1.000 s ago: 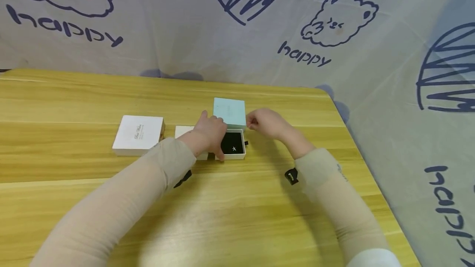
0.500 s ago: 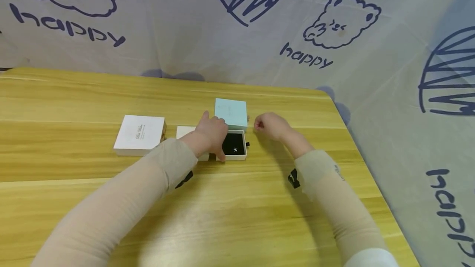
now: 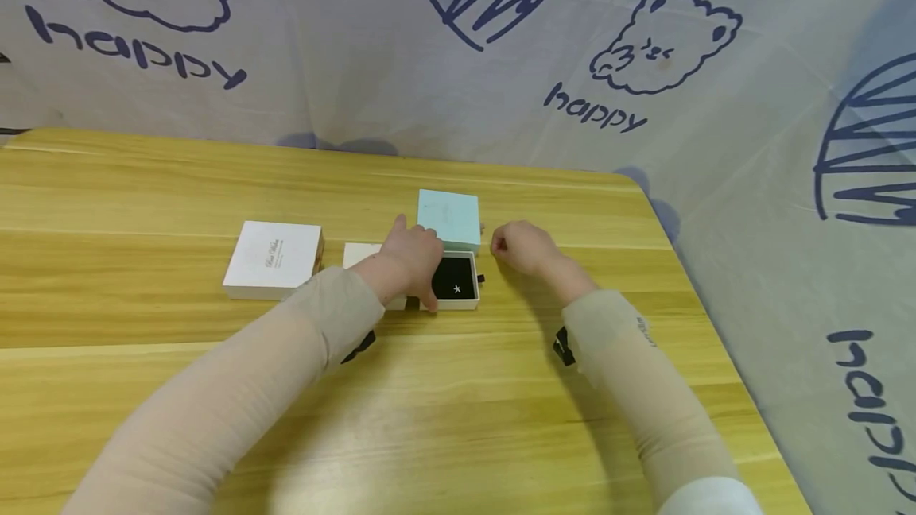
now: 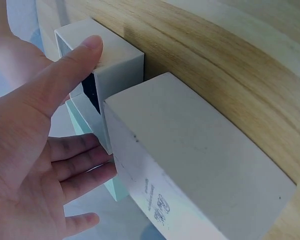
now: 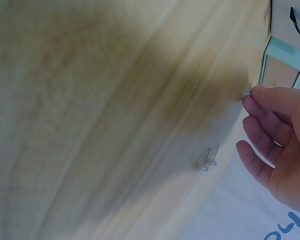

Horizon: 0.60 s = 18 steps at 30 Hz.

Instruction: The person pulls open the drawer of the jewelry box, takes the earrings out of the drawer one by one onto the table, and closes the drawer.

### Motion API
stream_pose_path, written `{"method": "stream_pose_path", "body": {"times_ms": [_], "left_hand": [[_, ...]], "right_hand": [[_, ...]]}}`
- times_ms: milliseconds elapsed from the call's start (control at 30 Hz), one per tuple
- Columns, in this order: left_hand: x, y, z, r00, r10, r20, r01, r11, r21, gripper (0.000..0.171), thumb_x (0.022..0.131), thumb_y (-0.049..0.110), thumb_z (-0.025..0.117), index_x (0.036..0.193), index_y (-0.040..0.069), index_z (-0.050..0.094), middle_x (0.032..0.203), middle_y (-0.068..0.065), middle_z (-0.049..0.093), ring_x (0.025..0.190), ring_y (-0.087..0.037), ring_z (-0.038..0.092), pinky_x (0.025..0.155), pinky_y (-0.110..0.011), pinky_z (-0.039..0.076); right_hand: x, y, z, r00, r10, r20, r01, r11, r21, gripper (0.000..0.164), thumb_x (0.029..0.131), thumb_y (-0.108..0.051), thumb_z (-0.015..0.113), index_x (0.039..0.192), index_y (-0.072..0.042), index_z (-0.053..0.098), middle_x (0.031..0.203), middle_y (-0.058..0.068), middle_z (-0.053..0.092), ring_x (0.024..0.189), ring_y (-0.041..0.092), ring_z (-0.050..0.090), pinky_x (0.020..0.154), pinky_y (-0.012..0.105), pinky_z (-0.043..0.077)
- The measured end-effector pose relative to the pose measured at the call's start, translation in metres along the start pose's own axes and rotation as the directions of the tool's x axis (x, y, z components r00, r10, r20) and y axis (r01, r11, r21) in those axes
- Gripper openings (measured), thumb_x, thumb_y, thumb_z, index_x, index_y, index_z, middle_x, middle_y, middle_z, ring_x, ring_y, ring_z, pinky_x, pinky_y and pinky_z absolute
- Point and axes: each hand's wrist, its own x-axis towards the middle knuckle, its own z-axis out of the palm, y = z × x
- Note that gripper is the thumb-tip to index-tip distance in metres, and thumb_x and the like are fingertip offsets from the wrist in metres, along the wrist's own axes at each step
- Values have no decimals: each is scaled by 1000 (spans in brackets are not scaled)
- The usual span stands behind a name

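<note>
My left hand [image 3: 411, 261] grips a small white jewelry box drawer [image 3: 458, 303], thumb on its front wall and fingers at the far side. Inside, on a black insert, lies a small silvery star-shaped piece [image 3: 457, 289]. The drawer's white sleeve [image 4: 190, 140] stands right beside it, partly under my left wrist in the head view. To the right, my right hand [image 3: 525, 247] pinches a tiny shiny piece [image 5: 248, 92] between thumb and index finger, close over the table; its exact kind cannot be told.
A light blue box [image 3: 449, 219] stands just behind the drawer. Farther left is a larger white box [image 3: 274, 257] with printed lettering. Two pearl-headed pins [image 5: 210, 165] lie on the wooden table near my right hand. A printed cloth [image 3: 358, 46] hangs behind the table.
My right hand has drawn a little to the right, away from the light blue box. The left hand keeps its grip on the drawer, and the head view has shifted slightly.
</note>
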Motion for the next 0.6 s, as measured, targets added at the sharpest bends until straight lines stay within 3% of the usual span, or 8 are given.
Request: {"method": "stream_pose_path", "body": {"times_ms": [133,400,600], "left_hand": [[0,1,-1,1000,2,1,-2,1000,0,75,67,54,78,121,6,58,122,-8,58,117,-26,51,114,-51,18],[1,1,-1,1000,2,1,-2,1000,2,76,67,54,78,122,6,58,122,-8,58,118,-27,50,114,-52,18],[1,1,0,1000,-2,3,2,1000,4,76,66,54,78,122,7,58,122,-8,58,117,-26,51,113,-51,19]], "right_hand": [[0,1,1,1000,13,2,-13,1000,-9,14,93,-10,55,97,-6,67,101,8,69,93,21,62,85,36,51],[-4,3,-7,998,53,-28,-53,998,14,18,93,-15,53,101,-7,67,101,8,68,89,22,61,81,37,51],[-11,-2,-17,999,43,-20,-43,998,-38,16,92,-11,53,96,-6,67,95,8,67,81,19,57,74,33,48]]}}
